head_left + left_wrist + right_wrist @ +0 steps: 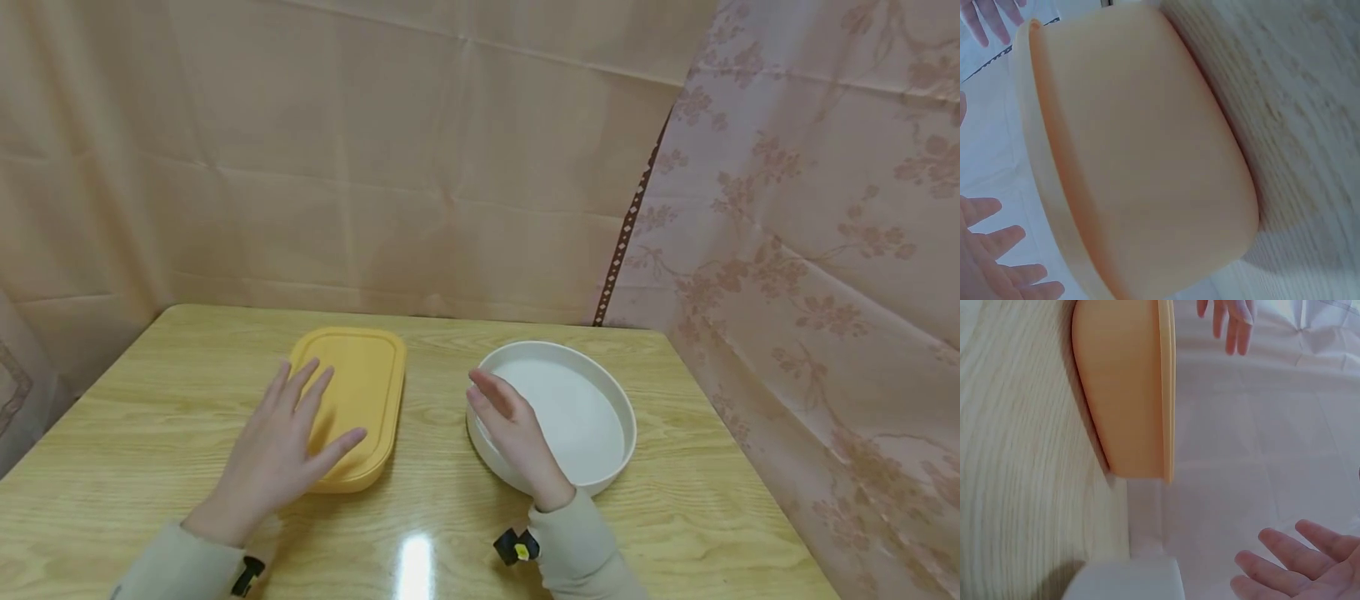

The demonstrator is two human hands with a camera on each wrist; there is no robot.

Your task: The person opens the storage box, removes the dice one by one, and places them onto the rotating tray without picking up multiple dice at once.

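A yellow rectangular container with a lid stands on the left of the table. Over its left side hovers my left hand, fingers spread and thumb out to the right; the left wrist view shows a gap between fingers and container. A round white shallow dish sits to the right, its flat inside showing. My right hand is above the left part of that dish, fingers extended and holding nothing. In the right wrist view the yellow container stands beyond the white dish's edge.
Both things stand on a wood-grain table. A beige curtain hangs behind its far edge, and a pink floral cloth hangs along the right side. A strip of table separates the container from the dish.
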